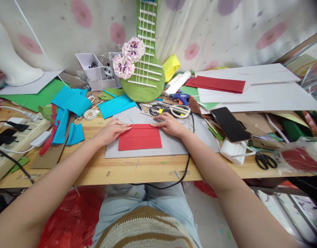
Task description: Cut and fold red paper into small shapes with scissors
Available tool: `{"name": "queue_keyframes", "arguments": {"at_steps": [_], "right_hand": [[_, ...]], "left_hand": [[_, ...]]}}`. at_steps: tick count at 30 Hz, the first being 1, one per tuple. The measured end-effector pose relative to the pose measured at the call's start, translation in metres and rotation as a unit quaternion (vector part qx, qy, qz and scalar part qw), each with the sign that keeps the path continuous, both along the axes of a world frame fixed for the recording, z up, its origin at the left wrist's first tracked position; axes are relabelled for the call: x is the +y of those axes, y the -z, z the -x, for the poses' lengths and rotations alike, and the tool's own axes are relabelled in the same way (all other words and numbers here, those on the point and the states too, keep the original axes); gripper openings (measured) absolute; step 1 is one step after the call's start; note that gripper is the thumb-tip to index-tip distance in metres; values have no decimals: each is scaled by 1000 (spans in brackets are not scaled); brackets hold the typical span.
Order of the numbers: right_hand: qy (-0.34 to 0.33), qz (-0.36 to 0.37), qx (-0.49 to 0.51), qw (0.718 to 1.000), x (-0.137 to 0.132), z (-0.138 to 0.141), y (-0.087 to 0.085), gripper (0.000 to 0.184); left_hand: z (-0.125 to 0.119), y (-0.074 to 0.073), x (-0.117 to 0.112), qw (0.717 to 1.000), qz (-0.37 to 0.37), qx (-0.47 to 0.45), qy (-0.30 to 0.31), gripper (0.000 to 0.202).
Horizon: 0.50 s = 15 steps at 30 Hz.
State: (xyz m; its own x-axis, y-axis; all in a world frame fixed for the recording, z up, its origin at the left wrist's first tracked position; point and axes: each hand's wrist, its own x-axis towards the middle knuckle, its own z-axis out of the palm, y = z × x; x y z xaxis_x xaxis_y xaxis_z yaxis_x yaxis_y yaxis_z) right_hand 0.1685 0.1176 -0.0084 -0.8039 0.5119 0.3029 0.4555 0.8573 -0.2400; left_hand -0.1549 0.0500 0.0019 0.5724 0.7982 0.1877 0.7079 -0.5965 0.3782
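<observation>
A red sheet of crepe-like paper lies on the grey cutting mat, with a narrow folded band along its far edge. My left hand rests at the sheet's far left corner, fingers stretched out and their tips on the band. At the far right corner, my right hand has its thumb on the band and its fingers spread over the mat beyond. Neither hand is wrapped round the paper. Just beyond my right hand lie scissors with pale handles and a blue glue gun.
A green guitar-shaped piece with paper flowers stands at the back. Blue paper pieces and a power strip lie left. To the right are a phone, black scissors and white boards. A black cable crosses the table's front edge.
</observation>
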Motion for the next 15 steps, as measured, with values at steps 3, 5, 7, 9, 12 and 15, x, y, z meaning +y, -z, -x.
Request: {"name": "queue_keyframes", "arguments": {"at_steps": [3,5,7,9,12,15], "right_hand": [[1,-10,7,1000,-1,0,2,44],[2,-11,8,1000,-2,0,3,43],[5,-8,9,1000,-2,0,3,43],[9,-6,9,1000,-2,1,4,44],[14,-7,12,1000,-3,2,3,43],[15,-9,18,1000,-4,4,0,41]], "left_hand": [[-1,-1,0,1000,-5,11,15,40],[-1,-1,0,1000,-11,16,18,40],[-2,-1,0,999,-21,24,15,40],[-2,-2,-1,999,-31,38,2,39],[-3,-5,-1,998,-33,59,-11,37],[-6,-12,0,997,-24,72,7,36]]}}
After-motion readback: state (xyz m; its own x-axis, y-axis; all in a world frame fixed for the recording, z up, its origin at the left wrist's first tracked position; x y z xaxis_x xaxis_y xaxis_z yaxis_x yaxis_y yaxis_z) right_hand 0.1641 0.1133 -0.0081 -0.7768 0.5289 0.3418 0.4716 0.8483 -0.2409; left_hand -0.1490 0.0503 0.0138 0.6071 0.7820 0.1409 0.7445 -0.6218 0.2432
